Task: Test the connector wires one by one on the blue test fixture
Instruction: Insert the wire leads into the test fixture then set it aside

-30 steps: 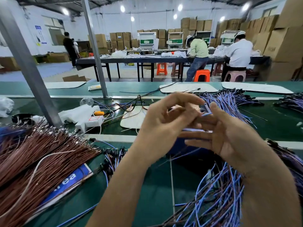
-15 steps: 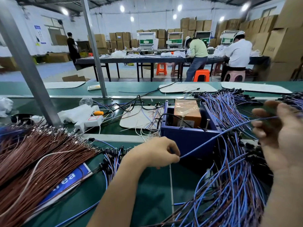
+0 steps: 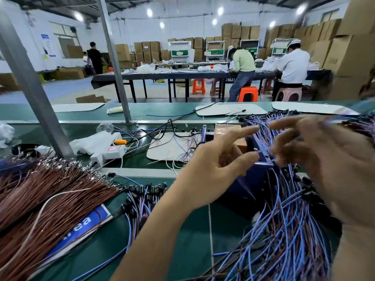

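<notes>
The blue test fixture stands on the green bench, with a brown block inside it. My left hand hovers in front of the fixture with its fingers spread, holding nothing. Blurred by motion, my right hand is just to the right of the fixture with its fingers loosely bent. A blurred blue wire streaks from its fingertips toward the right edge; whether it is pinched is unclear. Blue connector wires lie heaped under my right forearm, and more of them lie behind the fixture.
A large fan of brown wires covers the left of the bench, with black-tipped connectors beside it. A white power strip and cables lie behind, near a slanted metal post. People work at tables far behind.
My left hand let go of the blue wire it pinched and rose with spread fingers toward the fixture. My right hand swung back from the far right toward the fixture.
</notes>
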The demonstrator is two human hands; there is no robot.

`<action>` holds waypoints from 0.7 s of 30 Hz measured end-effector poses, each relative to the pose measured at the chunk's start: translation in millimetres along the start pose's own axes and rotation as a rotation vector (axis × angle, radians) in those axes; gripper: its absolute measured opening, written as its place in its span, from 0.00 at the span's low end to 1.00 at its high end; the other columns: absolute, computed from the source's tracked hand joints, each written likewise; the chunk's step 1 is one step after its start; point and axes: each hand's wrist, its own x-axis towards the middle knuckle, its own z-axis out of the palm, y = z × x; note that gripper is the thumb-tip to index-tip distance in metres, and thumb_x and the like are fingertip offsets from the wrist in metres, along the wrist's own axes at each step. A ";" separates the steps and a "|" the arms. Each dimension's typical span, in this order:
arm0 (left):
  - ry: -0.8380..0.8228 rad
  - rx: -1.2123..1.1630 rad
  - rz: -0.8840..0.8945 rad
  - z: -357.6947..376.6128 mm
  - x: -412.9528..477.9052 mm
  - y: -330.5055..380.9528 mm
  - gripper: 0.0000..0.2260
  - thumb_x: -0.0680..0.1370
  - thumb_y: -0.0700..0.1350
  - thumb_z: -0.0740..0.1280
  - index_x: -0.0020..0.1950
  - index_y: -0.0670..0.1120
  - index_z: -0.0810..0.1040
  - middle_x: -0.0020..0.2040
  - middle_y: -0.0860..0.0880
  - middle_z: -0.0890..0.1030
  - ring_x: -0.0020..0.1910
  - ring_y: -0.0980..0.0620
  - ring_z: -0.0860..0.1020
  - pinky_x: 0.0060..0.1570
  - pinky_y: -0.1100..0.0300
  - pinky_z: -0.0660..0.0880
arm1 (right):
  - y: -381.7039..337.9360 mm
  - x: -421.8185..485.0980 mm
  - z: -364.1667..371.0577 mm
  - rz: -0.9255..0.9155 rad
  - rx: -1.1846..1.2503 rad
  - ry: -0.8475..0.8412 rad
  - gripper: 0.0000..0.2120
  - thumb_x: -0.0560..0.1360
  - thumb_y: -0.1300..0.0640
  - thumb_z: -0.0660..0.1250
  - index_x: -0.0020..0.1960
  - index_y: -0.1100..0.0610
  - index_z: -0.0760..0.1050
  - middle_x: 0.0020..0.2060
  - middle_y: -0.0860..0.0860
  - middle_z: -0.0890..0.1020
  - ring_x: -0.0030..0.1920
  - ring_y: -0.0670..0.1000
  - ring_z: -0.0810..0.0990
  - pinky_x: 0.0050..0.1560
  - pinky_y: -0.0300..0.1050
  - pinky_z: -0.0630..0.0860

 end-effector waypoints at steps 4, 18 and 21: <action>0.082 0.031 0.068 -0.7 -1.7 11.0 0.14 0.77 0.45 0.67 0.63 0.49 0.78 0.28 0.57 0.76 0.27 0.60 0.73 0.32 0.69 0.69 | 5.7 -1.6 18.0 0.144 -0.089 -0.289 0.14 0.74 0.50 0.59 0.42 0.58 0.79 0.29 0.56 0.80 0.27 0.57 0.73 0.26 0.41 0.70; 0.107 -0.159 -0.020 -10.2 -0.4 6.8 0.06 0.76 0.43 0.68 0.42 0.44 0.83 0.27 0.53 0.75 0.24 0.58 0.68 0.26 0.68 0.67 | 16.9 -0.9 27.8 0.435 -0.198 -0.461 0.08 0.78 0.59 0.62 0.48 0.60 0.79 0.30 0.55 0.82 0.24 0.48 0.73 0.26 0.36 0.69; 0.188 -0.224 -0.164 -14.0 1.7 -8.4 0.05 0.74 0.45 0.67 0.44 0.48 0.84 0.28 0.54 0.78 0.26 0.59 0.70 0.29 0.68 0.72 | 22.4 3.4 27.9 0.504 -0.129 -0.240 0.06 0.77 0.64 0.64 0.44 0.64 0.78 0.31 0.56 0.80 0.24 0.52 0.78 0.25 0.39 0.75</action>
